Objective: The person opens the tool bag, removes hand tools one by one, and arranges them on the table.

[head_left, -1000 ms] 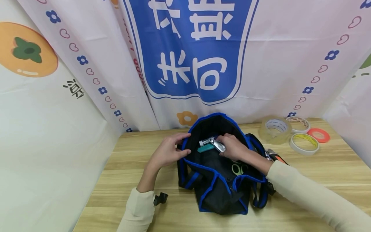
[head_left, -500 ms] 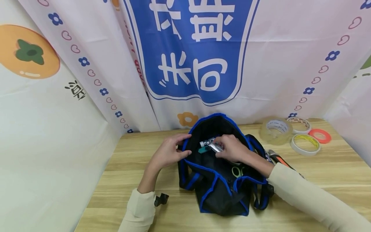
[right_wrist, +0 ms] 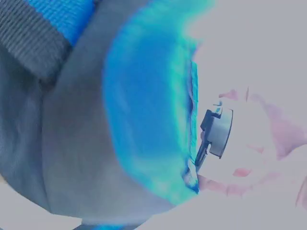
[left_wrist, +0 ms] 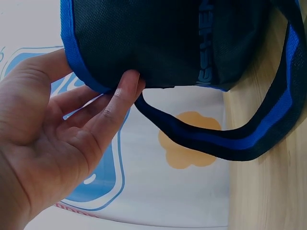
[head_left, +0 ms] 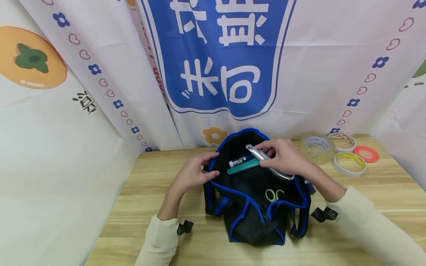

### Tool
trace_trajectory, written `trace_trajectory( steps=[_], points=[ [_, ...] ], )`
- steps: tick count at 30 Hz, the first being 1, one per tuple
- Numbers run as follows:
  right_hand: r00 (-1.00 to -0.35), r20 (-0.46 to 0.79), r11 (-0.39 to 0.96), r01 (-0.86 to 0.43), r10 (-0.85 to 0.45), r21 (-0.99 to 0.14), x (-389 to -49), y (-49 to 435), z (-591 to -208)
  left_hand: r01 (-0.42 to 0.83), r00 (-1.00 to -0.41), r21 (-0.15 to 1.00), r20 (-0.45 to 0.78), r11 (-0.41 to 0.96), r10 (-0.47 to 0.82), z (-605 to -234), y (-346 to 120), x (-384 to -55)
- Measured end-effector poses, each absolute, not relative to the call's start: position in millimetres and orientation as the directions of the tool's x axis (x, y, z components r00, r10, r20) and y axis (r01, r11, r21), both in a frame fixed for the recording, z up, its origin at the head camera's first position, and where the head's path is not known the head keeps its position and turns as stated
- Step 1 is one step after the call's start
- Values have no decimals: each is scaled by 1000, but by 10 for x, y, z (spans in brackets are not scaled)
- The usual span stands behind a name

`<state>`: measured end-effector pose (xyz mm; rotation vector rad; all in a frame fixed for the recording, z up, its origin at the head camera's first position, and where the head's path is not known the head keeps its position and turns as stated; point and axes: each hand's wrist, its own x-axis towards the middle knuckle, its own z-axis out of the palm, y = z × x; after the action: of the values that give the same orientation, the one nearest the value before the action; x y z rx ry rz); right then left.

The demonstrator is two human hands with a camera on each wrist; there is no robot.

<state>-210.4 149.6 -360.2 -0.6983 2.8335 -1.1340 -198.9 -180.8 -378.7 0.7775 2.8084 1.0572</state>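
A black tool bag (head_left: 254,231) with blue trim stands wide-mouthed on the table. My left hand (head_left: 193,173) holds its left rim, also seen in the left wrist view, where fingers press the black wall (left_wrist: 144,43). In the head view my right hand (head_left: 287,157) grips a silver utility knife (head_left: 257,152) over the bag's mouth. Inside lie a teal flat strip-like item (head_left: 243,167), a small tube with a white cap (head_left: 237,162), and scissors with yellow-green handles (head_left: 273,195). The right wrist view is overexposed; part of the knife (right_wrist: 219,133) shows beside the blue trim.
Several tape rolls sit at the back right, among them a wide clear roll (head_left: 316,149), a white roll (head_left: 349,165) and a red-orange one (head_left: 366,154). A bag strap (left_wrist: 216,143) loops outward. A printed cloth (head_left: 299,81) hangs behind the table.
My right hand has lifted the utility knife up and to the right from inside the bag, uncovering more of the teal item. The left hand stays on the rim.
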Motion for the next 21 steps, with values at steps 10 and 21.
trace_trajectory(
  steps=[10, 21],
  points=[
    [-926, 135, 652, -346, -352, -675, -2022, 1960, -3464, 441, -873, 624, 133, 645, 468, -3790, -1812, -1997],
    [-950, 142, 694, -302, -279, -654, -1991, 2431, -3611, 440, -876, 620, 134, 650, 464, -3796, -1818, -1994]
  ],
)
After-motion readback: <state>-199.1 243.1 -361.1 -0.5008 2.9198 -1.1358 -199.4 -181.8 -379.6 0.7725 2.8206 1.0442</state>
